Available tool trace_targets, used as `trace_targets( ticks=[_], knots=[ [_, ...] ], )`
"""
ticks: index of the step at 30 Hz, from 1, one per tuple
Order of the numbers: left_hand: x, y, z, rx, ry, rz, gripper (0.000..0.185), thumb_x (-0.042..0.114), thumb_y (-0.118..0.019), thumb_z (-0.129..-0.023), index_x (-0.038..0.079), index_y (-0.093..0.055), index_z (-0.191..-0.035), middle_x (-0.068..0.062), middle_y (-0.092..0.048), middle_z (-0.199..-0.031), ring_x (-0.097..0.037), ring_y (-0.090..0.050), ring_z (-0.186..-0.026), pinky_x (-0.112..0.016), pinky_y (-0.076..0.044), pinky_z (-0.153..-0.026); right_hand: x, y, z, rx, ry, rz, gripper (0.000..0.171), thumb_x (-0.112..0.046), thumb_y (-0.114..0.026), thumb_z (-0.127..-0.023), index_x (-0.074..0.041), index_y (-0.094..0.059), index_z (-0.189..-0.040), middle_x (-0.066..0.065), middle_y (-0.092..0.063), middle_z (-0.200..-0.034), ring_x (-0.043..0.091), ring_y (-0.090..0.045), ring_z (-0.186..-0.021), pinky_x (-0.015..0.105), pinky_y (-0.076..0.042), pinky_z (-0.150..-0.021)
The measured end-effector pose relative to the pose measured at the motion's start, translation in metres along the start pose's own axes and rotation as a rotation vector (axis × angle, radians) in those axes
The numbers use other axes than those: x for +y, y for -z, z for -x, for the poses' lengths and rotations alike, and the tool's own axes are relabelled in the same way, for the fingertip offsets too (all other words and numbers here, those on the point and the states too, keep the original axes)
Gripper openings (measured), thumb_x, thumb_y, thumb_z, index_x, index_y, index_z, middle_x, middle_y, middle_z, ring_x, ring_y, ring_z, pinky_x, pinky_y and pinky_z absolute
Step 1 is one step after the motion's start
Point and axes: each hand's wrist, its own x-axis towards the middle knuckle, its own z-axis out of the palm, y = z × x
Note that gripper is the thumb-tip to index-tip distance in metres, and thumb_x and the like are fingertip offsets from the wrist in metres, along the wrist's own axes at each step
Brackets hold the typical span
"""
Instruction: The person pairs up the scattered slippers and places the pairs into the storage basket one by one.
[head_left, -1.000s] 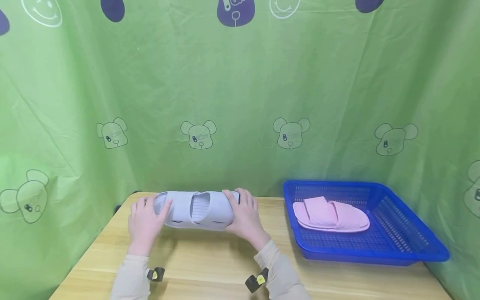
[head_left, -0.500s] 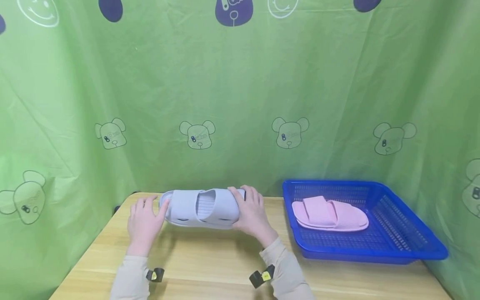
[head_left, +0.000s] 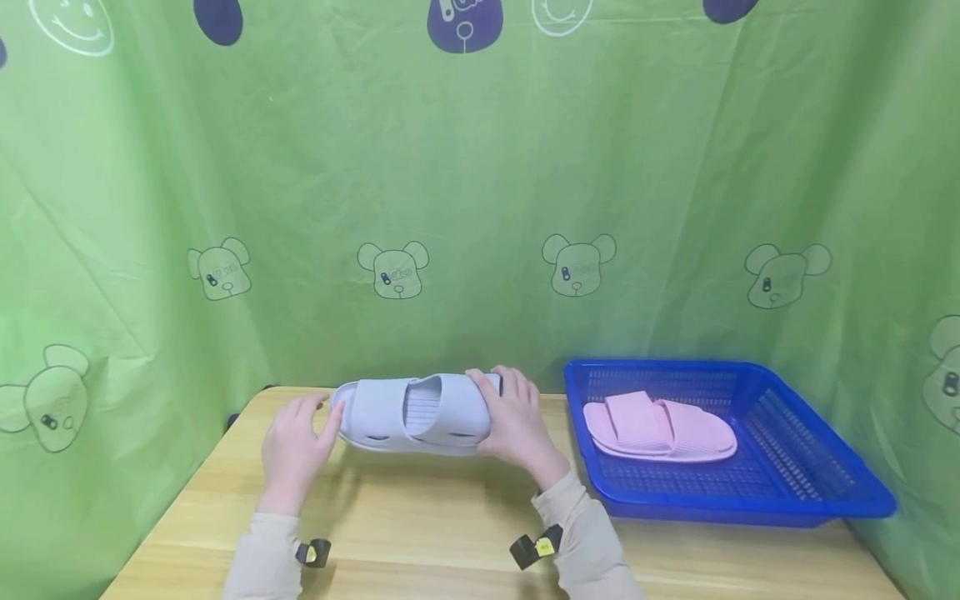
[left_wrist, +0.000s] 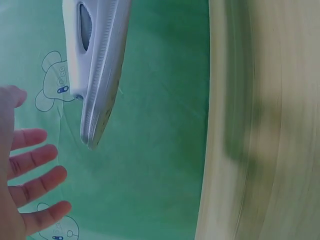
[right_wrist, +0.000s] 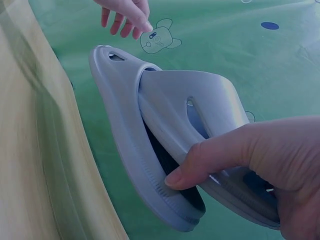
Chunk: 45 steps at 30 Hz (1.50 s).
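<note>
I have the grey slipper (head_left: 416, 412) lifted clear of the table (head_left: 420, 533), at about 12 o'clock from me. Only my right hand (head_left: 517, 425) grips it, thumb and fingers clamped on one end. My left hand (head_left: 294, 442) hangs just beside the other end at 9 o'clock, fingers spread, holding nothing. With all the weight on one end, I judge the free end could sag or twist out of my pinch. The basket (head_left: 825, 500) at 3 o'clock already holds a pink slipper (head_left: 660, 429); its near rim could catch the sole.
</note>
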Motion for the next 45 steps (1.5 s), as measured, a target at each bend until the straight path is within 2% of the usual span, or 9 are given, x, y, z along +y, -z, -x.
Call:
trace_targets(
  ticks=[4, 9, 18, 26, 32, 40, 45],
  knots=[
    [0.003, -0.002, 0.000, 0.064, -0.086, 0.020, 0.031, 0.031, -0.070, -0.086, 0.005, -0.071, -0.103, -0.015, -0.072, -0.093, -0.035, -0.066, -0.083, -0.047, -0.054, -0.069, 0.005, 0.007, 0.001, -0.001, -0.004, 0.005, 0.114, -0.021, -0.094, -0.044, -0.027, -0.039, -0.144, 0.022, -0.038, -0.143, 0.040, -0.033, -0.134, 0.061, -0.025, -0.114],
    [0.004, -0.006, 0.000, 0.105, -0.185, 0.031, 0.031, 0.030, -0.070, -0.084, 0.004, -0.071, -0.101, -0.015, -0.072, -0.089, -0.034, -0.066, -0.079, -0.046, -0.055, -0.068, 0.012, 0.019, 0.003, -0.002, -0.012, 0.037, 0.115, -0.022, -0.095, -0.044, -0.028, -0.040, -0.144, 0.021, -0.038, -0.143, 0.040, -0.034, -0.134, 0.061, -0.026, -0.113],
    [0.007, -0.013, 0.002, 0.116, -0.319, 0.042, 0.035, 0.036, -0.069, -0.082, 0.005, -0.071, -0.098, -0.012, -0.072, -0.086, -0.032, -0.066, -0.077, -0.044, -0.055, -0.066, 0.028, 0.037, 0.008, 0.018, -0.011, 0.063, 0.115, -0.021, -0.093, -0.043, -0.026, -0.041, -0.145, 0.022, -0.039, -0.142, 0.040, -0.034, -0.133, 0.065, -0.025, -0.112],
    [0.017, -0.017, 0.003, 0.137, -0.423, 0.045, 0.042, 0.045, -0.061, -0.088, 0.006, -0.072, -0.095, -0.010, -0.072, -0.085, -0.030, -0.067, -0.077, -0.043, -0.056, -0.064, 0.042, 0.046, 0.013, 0.014, -0.011, 0.055, 0.116, -0.019, -0.092, -0.043, -0.026, -0.038, -0.146, 0.021, -0.036, -0.143, 0.040, -0.031, -0.134, 0.065, -0.023, -0.112],
    [0.024, -0.021, 0.005, 0.145, -0.472, 0.052, 0.047, 0.050, -0.055, -0.092, 0.006, -0.072, -0.095, -0.009, -0.073, -0.087, -0.028, -0.068, -0.077, -0.041, -0.056, -0.062, 0.051, 0.057, 0.016, 0.022, -0.005, 0.060, 0.116, -0.020, -0.091, -0.042, -0.026, -0.038, -0.145, 0.022, -0.037, -0.142, 0.040, -0.032, -0.132, 0.066, -0.025, -0.110],
    [0.036, -0.024, 0.009, 0.100, -0.484, 0.067, 0.050, 0.052, -0.051, -0.094, 0.007, -0.072, -0.098, -0.007, -0.073, -0.088, -0.026, -0.068, -0.079, -0.039, -0.057, -0.064, 0.065, 0.070, 0.020, 0.016, -0.012, 0.044, 0.114, -0.019, -0.090, -0.044, -0.025, -0.038, -0.145, 0.023, -0.036, -0.143, 0.044, -0.030, -0.133, 0.068, -0.023, -0.109],
    [0.043, -0.030, 0.011, 0.120, -0.521, 0.082, 0.046, 0.051, -0.056, -0.092, 0.008, -0.072, -0.096, -0.006, -0.073, -0.086, -0.024, -0.068, -0.076, -0.038, -0.057, -0.063, 0.071, 0.082, 0.024, 0.018, -0.013, 0.035, 0.112, -0.016, -0.088, -0.045, -0.023, -0.038, -0.145, 0.024, -0.036, -0.142, 0.044, -0.030, -0.132, 0.069, -0.023, -0.107]
  ],
)
